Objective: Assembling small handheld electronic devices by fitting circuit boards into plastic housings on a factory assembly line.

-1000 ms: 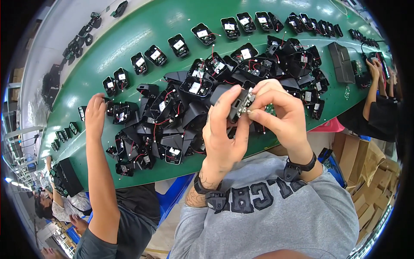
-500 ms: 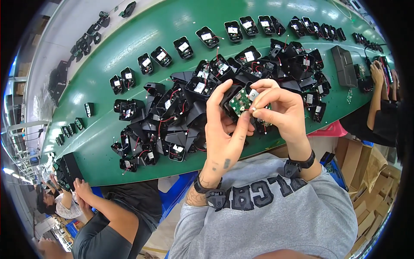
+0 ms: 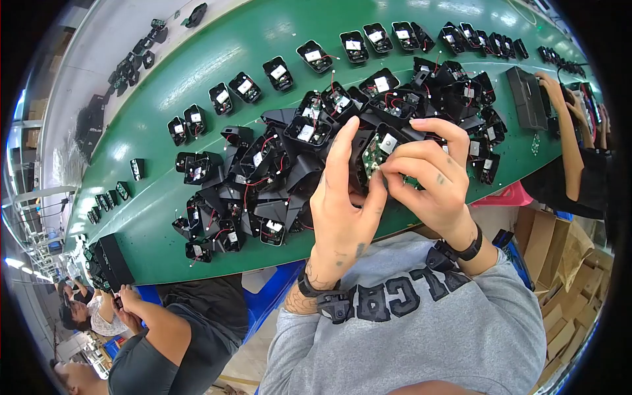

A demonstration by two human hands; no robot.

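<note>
My left hand [image 3: 343,204] holds a small black plastic housing from its left side, with the thumb at the near edge and the index finger stretched upward. Inside the housing sits a green circuit board [image 3: 370,158] with a white square part [image 3: 388,143] beside it. The right hand [image 3: 438,181] has its thumb and index finger pinched together over the board's near edge, by small whitish connectors. What lies between those fingertips is mostly hidden. Behind and left of my hands spreads a pile of similar black housings [image 3: 266,209] with boards and red wires.
Along the far side of the green table [image 3: 158,227] runs a row of open black housings [image 3: 278,74]. Black bins stand at the right [image 3: 525,99] and left [image 3: 113,260]. Co-workers sit on both sides. Cardboard [image 3: 559,289] lies at the lower right.
The housing has turned slightly, showing more of the white square part. My right fingers have shifted a little, and its index finger now bends down to the board. The right co-worker's arm reached to the bin.
</note>
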